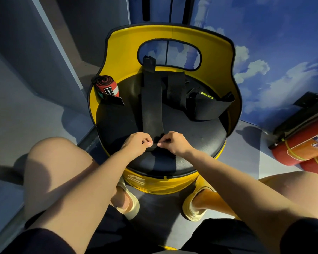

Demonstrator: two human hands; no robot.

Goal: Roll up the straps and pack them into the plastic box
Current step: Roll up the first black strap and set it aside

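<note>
Both hands — left hand (137, 143) and right hand (174, 143) — curl knuckles-up, pinching the near end of the black strap (151, 105) laid across the seat (200, 143), rolled strap (106, 88) at its far-left edge — black belt (207, 103) far-right.

A round yellow barrel-shaped chair (173, 33) with a black padded seat cushion (200, 143) stands in the middle of a grey floor (44, 116). Its curved yellow backrest carries black edging and an oval cut-out near the top. Behind it on the right, a wall mural of blue sky and white clouds (273, 52) fills the corner. On the left rise plain grey wall panels (35, 52), with a dark vertical gap between the two sides. A red cylindrical fire extinguisher (297, 149) lies on the floor at the right edge. Warm light falls from the left, casting soft shadows across the floor.
</note>
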